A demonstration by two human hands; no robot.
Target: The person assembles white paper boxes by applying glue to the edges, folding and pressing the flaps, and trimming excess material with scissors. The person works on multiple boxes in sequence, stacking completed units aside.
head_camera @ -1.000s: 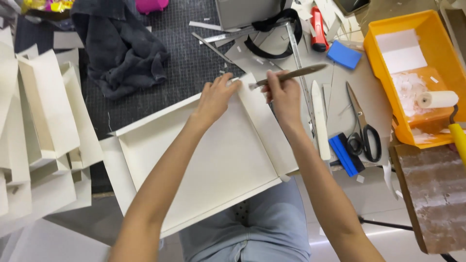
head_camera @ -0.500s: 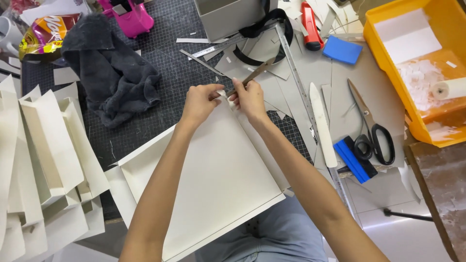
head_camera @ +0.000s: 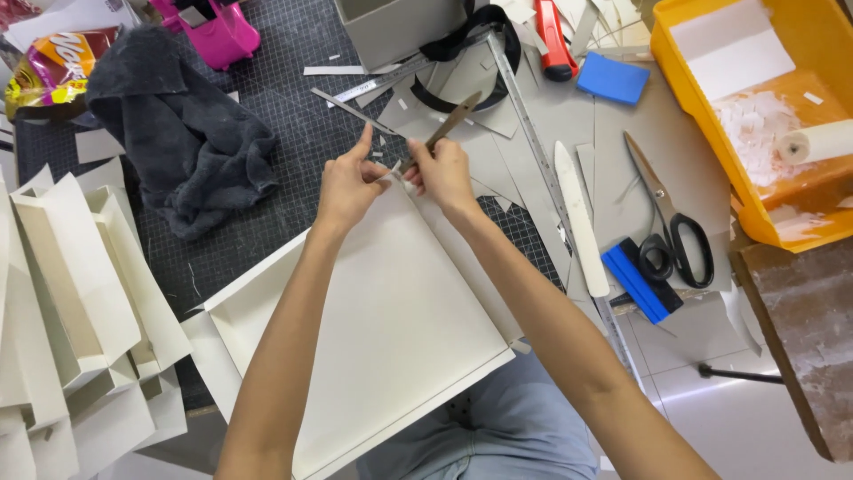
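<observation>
A shallow white cardboard tray (head_camera: pixel 391 311) lies in front of me, one corner pointing away. Both my hands meet at that far corner. My left hand (head_camera: pixel 348 182) pinches the corner's edge with thumb and fingers. Touching the same corner, my right hand (head_camera: pixel 442 173) grips a slim brown flat tool (head_camera: pixel 450 118) whose free end points up and to the right. The tool's tip is hidden between my fingers.
A dark gridded cutting mat (head_camera: pixel 267 107) carries a grey cloth (head_camera: pixel 178 133), a steel ruler (head_camera: pixel 524 116) and paper scraps. Scissors (head_camera: pixel 675 231), a blue scraper (head_camera: pixel 635 280) and a white folder stick (head_camera: pixel 582 218) lie to the right. A yellow bin (head_camera: pixel 711 116) stands far right, folded white boxes (head_camera: pixel 71 284) left.
My right hand has carried the brown tool from the tray's right side to its far corner, joining the left hand. The tool now stands steeper. The tray has turned slightly.
</observation>
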